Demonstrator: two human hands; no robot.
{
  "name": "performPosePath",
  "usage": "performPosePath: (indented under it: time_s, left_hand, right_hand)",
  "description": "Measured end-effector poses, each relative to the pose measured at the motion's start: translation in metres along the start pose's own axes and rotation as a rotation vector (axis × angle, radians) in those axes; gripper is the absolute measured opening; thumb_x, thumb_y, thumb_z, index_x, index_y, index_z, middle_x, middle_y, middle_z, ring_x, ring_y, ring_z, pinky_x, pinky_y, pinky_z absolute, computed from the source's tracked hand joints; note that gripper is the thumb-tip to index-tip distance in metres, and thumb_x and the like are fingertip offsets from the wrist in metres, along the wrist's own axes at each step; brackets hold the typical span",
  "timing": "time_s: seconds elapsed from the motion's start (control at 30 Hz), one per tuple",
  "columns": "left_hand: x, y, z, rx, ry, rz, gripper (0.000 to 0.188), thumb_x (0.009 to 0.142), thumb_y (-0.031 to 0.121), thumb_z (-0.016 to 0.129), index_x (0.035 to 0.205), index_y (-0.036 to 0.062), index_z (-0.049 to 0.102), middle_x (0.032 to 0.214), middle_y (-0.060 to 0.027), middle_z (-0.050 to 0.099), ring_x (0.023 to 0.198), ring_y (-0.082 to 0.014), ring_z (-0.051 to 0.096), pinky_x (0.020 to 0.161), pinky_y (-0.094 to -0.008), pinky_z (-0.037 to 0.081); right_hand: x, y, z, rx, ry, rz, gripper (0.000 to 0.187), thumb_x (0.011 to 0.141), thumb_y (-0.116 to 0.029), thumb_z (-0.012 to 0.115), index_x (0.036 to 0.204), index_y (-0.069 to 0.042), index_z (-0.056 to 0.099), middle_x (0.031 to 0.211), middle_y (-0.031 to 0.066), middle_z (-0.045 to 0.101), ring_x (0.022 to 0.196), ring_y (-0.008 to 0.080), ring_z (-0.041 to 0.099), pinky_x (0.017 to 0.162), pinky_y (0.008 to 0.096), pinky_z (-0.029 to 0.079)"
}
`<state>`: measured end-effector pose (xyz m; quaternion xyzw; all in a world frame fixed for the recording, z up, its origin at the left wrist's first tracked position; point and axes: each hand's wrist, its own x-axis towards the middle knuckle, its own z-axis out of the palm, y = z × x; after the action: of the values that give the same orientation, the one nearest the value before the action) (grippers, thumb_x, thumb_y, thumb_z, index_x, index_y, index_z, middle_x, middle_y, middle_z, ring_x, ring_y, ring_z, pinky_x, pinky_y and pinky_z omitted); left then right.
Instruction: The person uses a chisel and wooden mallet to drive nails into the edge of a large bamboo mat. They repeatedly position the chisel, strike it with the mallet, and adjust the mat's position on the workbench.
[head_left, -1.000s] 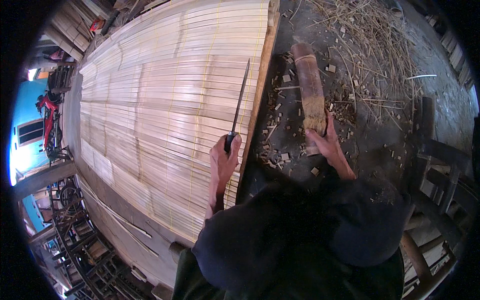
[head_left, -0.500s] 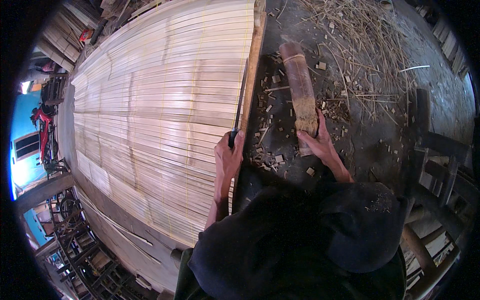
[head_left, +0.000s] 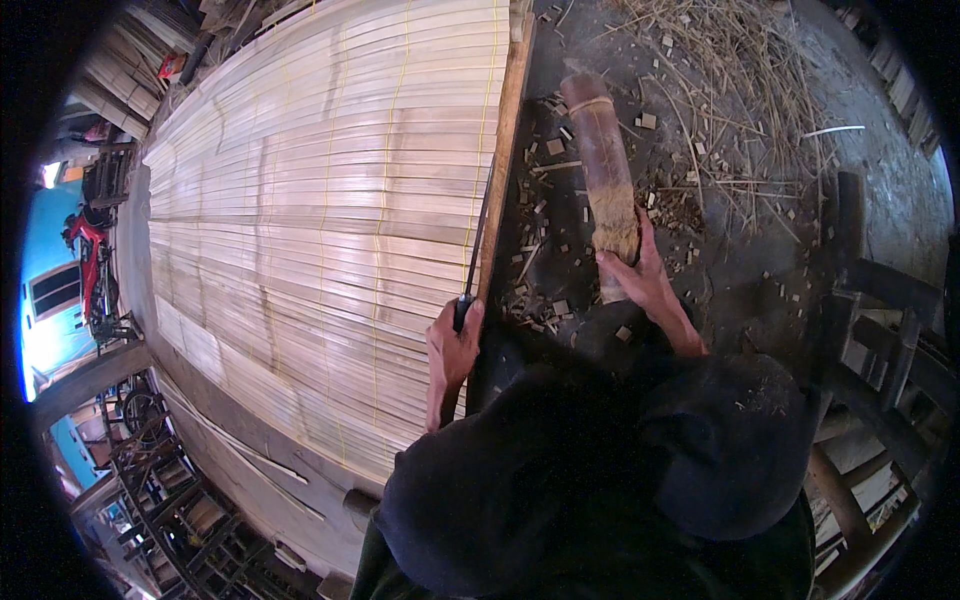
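My left hand [head_left: 452,345] is closed around the black handle of a long thin-bladed tool [head_left: 478,240]. Its blade points away from me along the mat's right edge; seen nearly edge-on, it could be a saw or a knife. Pale slats bound with yellow threads form a wide mat [head_left: 310,210] to the left, with a wooden edge strip [head_left: 511,120] along its right side. My right hand [head_left: 645,275] grips the near part of a thick brown bamboo length [head_left: 604,150], which has a ring near its far end and a rough tan band by my fingers.
Small wood offcuts [head_left: 555,147] lie scattered on the dark floor around the bamboo. Thin loose strips [head_left: 730,90] pile up at the far right. A dark wooden frame [head_left: 880,345] stands close on my right. At the far left is a red motorbike [head_left: 92,255].
My left hand has drawn the tool back toward me along the mat's edge. My right hand and the bamboo have stayed almost in place.
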<state>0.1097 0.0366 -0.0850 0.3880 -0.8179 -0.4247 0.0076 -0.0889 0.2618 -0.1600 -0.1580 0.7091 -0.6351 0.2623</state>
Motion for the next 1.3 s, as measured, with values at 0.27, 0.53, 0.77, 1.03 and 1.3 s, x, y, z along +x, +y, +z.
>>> performPosePath:
  time_s: [0.27,0.53,0.77,1.03,1.3]
  left_hand:
    - [-0.027,-0.022,-0.001,0.014,0.064,-0.030,0.033,0.094,0.033,0.064,0.099,0.0002,0.066,0.070,-0.0164,0.063,0.060,-0.0249,0.059,0.060,-0.0365,0.050]
    - [-0.055,-0.015,-0.018,-0.067,-0.080,-0.243,0.033,0.093,0.035,0.066,0.102,0.0036,0.064,0.074,-0.0137,0.064,0.066,-0.0226,0.058,0.066,-0.0358,0.049]
    - [-0.027,0.005,0.045,0.018,-0.176,0.079,0.046,0.091,0.045,0.063,0.118,0.0075,0.058,0.092,-0.0177,0.070,0.085,-0.0363,0.069,0.074,-0.0456,0.054]
    - [0.000,0.016,0.118,0.080,-0.146,0.399,0.052,0.092,0.044,0.061,0.127,0.0062,0.054,0.113,-0.0204,0.062,0.103,-0.0380,0.063,0.082,-0.0471,0.055]
    - [-0.033,-0.045,0.052,-0.292,0.224,0.349,0.033,0.088,0.010,0.065,0.121,0.0059,0.061,0.119,-0.0135,0.057,0.104,-0.0262,0.063,0.080,-0.0346,0.054]
  right_hand:
    - [0.000,-0.012,0.000,-0.027,0.007,0.070,0.085,0.088,-0.016,0.071,0.151,-0.002,0.015,0.126,0.0156,0.055,0.110,0.0231,0.058,0.093,0.0386,0.049]
    - [0.002,-0.004,-0.012,-0.174,0.081,0.084,0.088,0.084,-0.024,0.076,0.152,-0.003,0.024,0.132,0.0179,0.054,0.115,0.0275,0.057,0.098,0.0393,0.047]
    - [0.002,-0.005,-0.064,-0.521,0.238,-0.010,0.089,0.082,-0.025,0.077,0.152,-0.003,0.025,0.142,0.0209,0.046,0.127,0.0316,0.049,0.106,0.0413,0.040]
    - [0.016,-0.012,-0.139,-0.945,0.282,-0.137,0.059,0.095,-0.020,0.064,0.145,0.000,0.041,0.136,0.0210,0.053,0.124,0.0286,0.052,0.104,0.0390,0.042]
    - [0.070,-0.091,0.033,-0.661,-0.260,0.105,0.030,0.098,-0.023,0.058,0.123,-0.008,0.064,0.104,0.0061,0.070,0.093,0.0149,0.064,0.087,0.0297,0.050]
